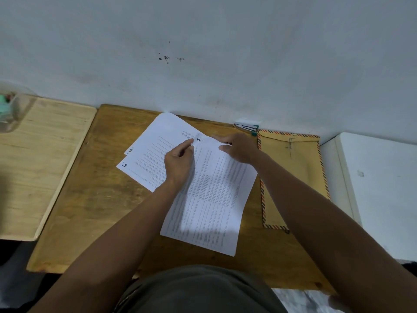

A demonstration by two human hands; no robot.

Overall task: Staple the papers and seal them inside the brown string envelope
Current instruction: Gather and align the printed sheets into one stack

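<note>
the papers (pixel 209 195) are white printed sheets on the desk (pixel 90 199). one sheet lies near the middle, angled, covered in fine lines of text, with a handwritten mark at its top edge. more sheets (pixel 146 159) fan out to its left, partly under it, tilted, with dark handwriting at their left corners. the stapler (pixel 246 127) is small, silver and dark, at the desk's far edge by the wall. the envelope (pixel 293 177) is brown with a striped border, flat, just right of the papers.
</note>
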